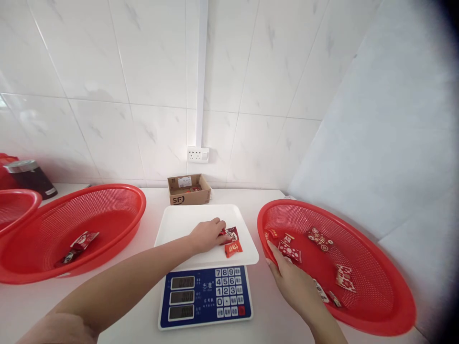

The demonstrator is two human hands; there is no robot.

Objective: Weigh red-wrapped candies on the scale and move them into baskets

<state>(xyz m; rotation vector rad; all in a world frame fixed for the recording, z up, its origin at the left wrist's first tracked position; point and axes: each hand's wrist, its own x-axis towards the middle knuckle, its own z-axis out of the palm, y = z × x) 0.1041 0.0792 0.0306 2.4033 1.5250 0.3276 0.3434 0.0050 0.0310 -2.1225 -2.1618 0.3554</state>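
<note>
Bare left forearm (118,282) and right forearm (326,329), both slim, narrowing to slender wrists; left hand (207,236) and right hand (291,282) fine-boned, with long, tapered fingers (273,253) and short nails.

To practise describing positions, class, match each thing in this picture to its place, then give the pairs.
Things:
1. left hand
2. right hand
3. SF cardboard box
4. wall socket

Places:
A. on the tiled wall, above the box
B. at the rim of the red basket on the right
C. on the counter, behind the digital scale
D. at the wrapped red sweets on the white tray

Pairs: 1-D, 2-B, 3-C, 4-A
</note>
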